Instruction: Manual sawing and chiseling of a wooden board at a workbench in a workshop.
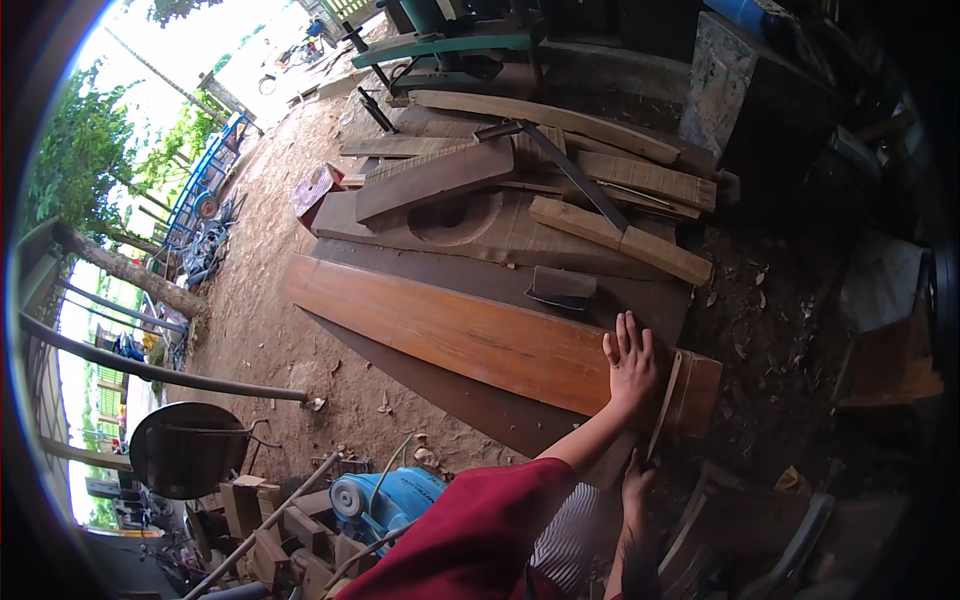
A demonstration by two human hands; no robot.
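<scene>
The board (450,330) is lying flat along the near side of the dark table (420,385), its right end reaching out past the tabletop's edge, an overhang that is probably giving the strip (664,408) free room underneath. The left hand (630,370) is resting palm down on the board just beside that strip, its fingers stretched out, slightly spread and grasping nothing; its weight seems to be steadying the wood close to where the strip is crossing. The right hand (638,485) is sitting lower, beyond the board's near edge, its fingers apparently curling round the strip's near end; shadow is hiding how tightly they are closing. The strip is lying crosswise near the board's right end, and whether it is a saw seen edge-on or a straightedge, one cannot tell. A brown block (563,286) is sitting just behind the board, likely within easy reach. Farther back, the square (578,182) is leaning across loose planks (440,180), which are lying heaped on the far side, probably leaving the near side to the board. A blue machine (400,495) is standing at the left, apart from both hands.
</scene>
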